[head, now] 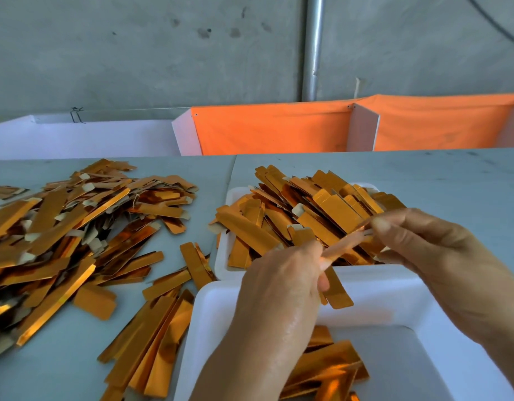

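Both hands hold one long gold foil strip above the near white tray. My left hand grips its lower part, and the strip's free end hangs down past the thumb. My right hand pinches its upper end between thumb and fingertips. The stretch of strip between the hands is blurred. Several gold strips lie inside the near tray, partly hidden by my left forearm.
A far white tray is heaped with gold strips. A large loose pile of strips covers the grey table on the left, with more strips by the near tray. Orange cloth bins and a white bin stand behind the table.
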The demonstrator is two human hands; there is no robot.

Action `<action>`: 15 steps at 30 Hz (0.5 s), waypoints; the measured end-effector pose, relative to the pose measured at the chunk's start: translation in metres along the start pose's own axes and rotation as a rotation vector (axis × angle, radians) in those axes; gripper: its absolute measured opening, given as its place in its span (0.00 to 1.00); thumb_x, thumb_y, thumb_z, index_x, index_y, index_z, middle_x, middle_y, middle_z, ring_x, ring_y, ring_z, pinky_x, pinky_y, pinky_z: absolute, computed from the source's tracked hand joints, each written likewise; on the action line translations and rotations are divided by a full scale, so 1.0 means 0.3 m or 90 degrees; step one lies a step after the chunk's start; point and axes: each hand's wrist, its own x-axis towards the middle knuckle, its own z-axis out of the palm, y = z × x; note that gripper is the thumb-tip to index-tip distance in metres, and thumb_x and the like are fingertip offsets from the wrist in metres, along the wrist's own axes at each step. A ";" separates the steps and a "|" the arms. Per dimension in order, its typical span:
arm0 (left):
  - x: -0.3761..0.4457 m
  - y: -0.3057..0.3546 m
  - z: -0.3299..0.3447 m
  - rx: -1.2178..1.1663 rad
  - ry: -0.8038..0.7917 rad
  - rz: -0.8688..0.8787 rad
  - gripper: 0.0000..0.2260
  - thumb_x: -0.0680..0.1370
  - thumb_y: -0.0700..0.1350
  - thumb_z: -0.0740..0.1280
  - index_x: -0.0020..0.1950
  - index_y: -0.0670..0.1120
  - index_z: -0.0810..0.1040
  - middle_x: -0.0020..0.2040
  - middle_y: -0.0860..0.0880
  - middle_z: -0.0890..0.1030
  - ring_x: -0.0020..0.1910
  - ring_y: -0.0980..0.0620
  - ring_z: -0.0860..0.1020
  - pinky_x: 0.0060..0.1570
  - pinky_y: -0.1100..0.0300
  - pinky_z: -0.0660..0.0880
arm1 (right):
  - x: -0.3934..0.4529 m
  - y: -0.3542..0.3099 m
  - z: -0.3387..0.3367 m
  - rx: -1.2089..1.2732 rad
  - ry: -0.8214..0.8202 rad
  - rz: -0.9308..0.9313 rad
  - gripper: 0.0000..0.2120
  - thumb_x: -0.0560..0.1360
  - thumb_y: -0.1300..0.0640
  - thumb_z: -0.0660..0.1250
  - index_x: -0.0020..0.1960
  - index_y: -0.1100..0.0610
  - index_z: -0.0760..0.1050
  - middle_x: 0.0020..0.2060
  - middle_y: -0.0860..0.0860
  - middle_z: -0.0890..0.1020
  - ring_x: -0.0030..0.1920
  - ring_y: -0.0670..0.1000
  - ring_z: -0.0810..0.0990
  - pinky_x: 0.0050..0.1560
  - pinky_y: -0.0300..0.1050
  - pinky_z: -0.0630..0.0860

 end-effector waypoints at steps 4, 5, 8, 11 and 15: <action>-0.006 0.003 0.004 -0.026 -0.034 -0.008 0.11 0.80 0.51 0.59 0.59 0.50 0.74 0.50 0.56 0.81 0.48 0.56 0.79 0.52 0.61 0.76 | 0.000 -0.013 0.001 -0.036 -0.022 0.019 0.09 0.67 0.48 0.66 0.38 0.51 0.83 0.36 0.50 0.82 0.37 0.46 0.80 0.38 0.36 0.77; -0.006 0.002 0.006 -0.031 -0.005 -0.009 0.12 0.80 0.53 0.59 0.62 0.52 0.72 0.51 0.57 0.80 0.49 0.57 0.78 0.52 0.63 0.75 | -0.001 -0.014 0.003 -0.031 -0.030 0.027 0.09 0.67 0.50 0.66 0.37 0.52 0.83 0.33 0.50 0.81 0.34 0.46 0.79 0.35 0.34 0.77; -0.006 -0.011 0.024 0.000 0.115 0.032 0.26 0.76 0.58 0.63 0.72 0.58 0.60 0.61 0.61 0.74 0.60 0.59 0.72 0.57 0.65 0.68 | 0.002 -0.003 0.000 -0.005 -0.026 0.052 0.08 0.68 0.52 0.66 0.38 0.53 0.83 0.29 0.51 0.80 0.30 0.46 0.77 0.32 0.36 0.77; -0.007 -0.003 0.036 0.027 0.159 0.095 0.29 0.73 0.56 0.69 0.72 0.56 0.63 0.63 0.58 0.74 0.61 0.58 0.71 0.55 0.67 0.62 | 0.001 0.004 -0.004 0.032 -0.040 0.064 0.12 0.66 0.49 0.68 0.40 0.56 0.83 0.29 0.53 0.79 0.30 0.48 0.77 0.32 0.35 0.76; -0.005 0.015 0.028 0.071 0.158 0.103 0.24 0.70 0.50 0.75 0.65 0.49 0.75 0.55 0.53 0.81 0.53 0.53 0.79 0.49 0.65 0.67 | 0.001 0.001 -0.010 0.147 -0.060 0.107 0.14 0.63 0.49 0.70 0.40 0.59 0.83 0.28 0.54 0.78 0.28 0.47 0.77 0.28 0.36 0.75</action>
